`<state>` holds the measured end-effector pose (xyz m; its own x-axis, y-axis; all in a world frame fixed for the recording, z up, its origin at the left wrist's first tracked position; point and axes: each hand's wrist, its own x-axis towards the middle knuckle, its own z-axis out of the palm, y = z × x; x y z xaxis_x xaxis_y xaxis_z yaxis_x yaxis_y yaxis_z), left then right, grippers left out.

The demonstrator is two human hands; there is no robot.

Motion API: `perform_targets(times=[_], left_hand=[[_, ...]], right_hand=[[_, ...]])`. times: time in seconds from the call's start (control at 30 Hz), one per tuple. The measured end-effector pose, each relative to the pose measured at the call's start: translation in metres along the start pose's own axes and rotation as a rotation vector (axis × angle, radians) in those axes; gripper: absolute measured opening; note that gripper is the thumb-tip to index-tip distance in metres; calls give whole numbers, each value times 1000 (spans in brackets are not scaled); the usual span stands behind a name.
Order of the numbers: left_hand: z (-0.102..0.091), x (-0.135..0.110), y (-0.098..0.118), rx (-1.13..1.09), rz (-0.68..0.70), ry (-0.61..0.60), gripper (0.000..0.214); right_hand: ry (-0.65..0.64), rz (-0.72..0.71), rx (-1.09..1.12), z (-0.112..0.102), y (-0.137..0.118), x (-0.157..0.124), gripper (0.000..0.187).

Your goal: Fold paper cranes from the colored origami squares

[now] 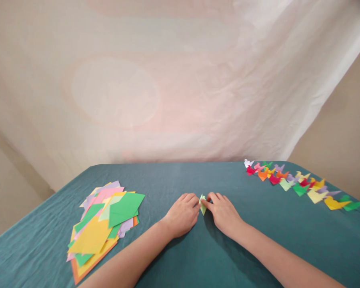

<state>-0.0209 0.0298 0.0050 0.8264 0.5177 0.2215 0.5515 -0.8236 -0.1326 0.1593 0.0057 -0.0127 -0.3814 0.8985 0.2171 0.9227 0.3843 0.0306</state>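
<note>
A small light green folded paper (203, 205) is held upright between my two hands, near the middle of the table. My left hand (183, 214) has its fingers curled and closed at the paper's left edge; its fingertips are partly hidden. On the other side, my right hand (223, 212) pinches the paper between thumb and fingers. The piece narrows to a point at the bottom and shows small pointed tips at the top.
A teal cloth covers the table (168, 180). To the left lies a loose pile of coloured paper sheets (108, 224). Several folded paper birds (288, 182) stand in rows along the right side. A pale sheet (168, 80) hangs behind the table.
</note>
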Motion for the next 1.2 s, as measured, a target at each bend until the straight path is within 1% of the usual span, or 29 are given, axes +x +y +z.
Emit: perform_targets(times=[0.2,0.47,0.6,0.77,1.07,1.2], left_hand=[[0,0,1,-3,-14,-1,18],[4,-2,6,-48,-69,22,21],[5,-1,6,-60,-44,28,26],[5,-2,3,-71,-21,24,31],[2,0,3,-101,-10,11,27],[4,0,4,-117,-19,18,29]], right_hand=[[-4,0,13,-3,-1,5,22],[-16,7,-14,-2,-4,6,24],[-16,0,-19,-1,-2,6,27],[-29,-25,34,2,3,6,29],[-8,-36,84,3,5,7,30],[28,-33,141,9,9,5,33]])
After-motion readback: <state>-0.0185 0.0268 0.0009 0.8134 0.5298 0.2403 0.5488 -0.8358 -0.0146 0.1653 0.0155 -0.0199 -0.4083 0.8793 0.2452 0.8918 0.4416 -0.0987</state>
